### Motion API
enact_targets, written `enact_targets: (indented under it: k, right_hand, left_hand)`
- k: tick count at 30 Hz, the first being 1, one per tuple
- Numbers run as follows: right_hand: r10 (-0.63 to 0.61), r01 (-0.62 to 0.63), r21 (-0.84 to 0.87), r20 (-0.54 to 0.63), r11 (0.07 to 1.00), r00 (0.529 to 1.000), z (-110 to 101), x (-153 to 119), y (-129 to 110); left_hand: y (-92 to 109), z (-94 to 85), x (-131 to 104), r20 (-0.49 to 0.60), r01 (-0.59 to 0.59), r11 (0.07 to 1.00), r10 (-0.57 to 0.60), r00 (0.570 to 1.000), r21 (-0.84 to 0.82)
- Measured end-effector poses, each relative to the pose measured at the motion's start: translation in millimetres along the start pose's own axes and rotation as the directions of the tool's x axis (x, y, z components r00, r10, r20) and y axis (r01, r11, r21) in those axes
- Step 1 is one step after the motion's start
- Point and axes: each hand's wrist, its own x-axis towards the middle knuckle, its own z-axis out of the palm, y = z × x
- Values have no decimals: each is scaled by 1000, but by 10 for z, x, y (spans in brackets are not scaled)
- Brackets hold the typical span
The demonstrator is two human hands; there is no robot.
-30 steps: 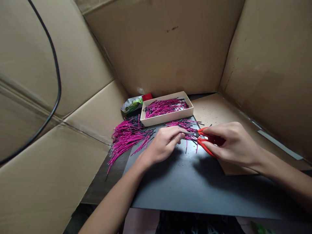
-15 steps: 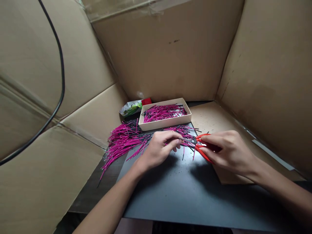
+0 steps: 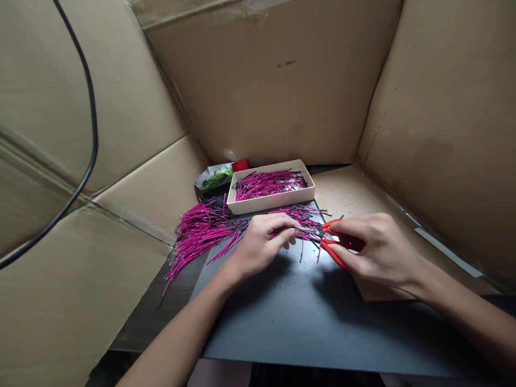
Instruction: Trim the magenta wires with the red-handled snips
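Observation:
My right hand (image 3: 381, 250) grips red-handled pliers (image 3: 334, 253), thumb and fingers on the outside of the two spread handles. The dark head of the pliers points left, toward the fingertips of my left hand (image 3: 264, 239). My left hand is closed in a pinch right at the narrow tip; whatever lies between its fingers is too small to make out. Behind and below both hands lies a loose pile of short magenta wires (image 3: 298, 213) with black ends. A larger heap of the same wires (image 3: 193, 231) spreads left of my left hand.
A shallow cream box (image 3: 270, 204) holding more magenta wires stands at the back. Beside it lies a green and white packet (image 3: 213, 178). Cardboard walls (image 3: 262, 97) enclose the dark grey work surface (image 3: 258, 322). A black cable (image 3: 93, 118) hangs at left; a cardboard sheet (image 3: 338, 188) lies at right.
The whole view has shifted slightly, so everything sits a little further left and up. Both hands keep nearly the same pose at the tip of the pliers.

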Motion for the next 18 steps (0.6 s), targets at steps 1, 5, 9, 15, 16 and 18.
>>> enact_targets:
  k: [1,5,9,15,16,18]
  right_hand:
    - [7,-7,-2,2,1000,1000,2,1,4]
    - [21,-21,-4,25,1000,999,4,0,19]
    - [-18,18,10,28,1000,999,-2,-4,36]
    - [-31,31,-7,20,1000,999,7,14,52]
    - [-26,27,-7,12,1000,1000,10,14,52]
    - [-18,18,1,-5,1000,1000,13,8,46]
  left_hand:
    - [-1,-1,0,-1,-4,1000,4,1000,2]
    - [-8,-5,6,-2,-24,1000,24,1000,11]
    - [-13,-6,12,-14,-34,999,34,999,20]
    - [-24,1,6,5,-31,999,31,1000,-12]
    - [-22,0,5,3,-28,1000,28,1000,-14]
    - [-11,-3,7,-4,-26,1000,26,1000,-2]
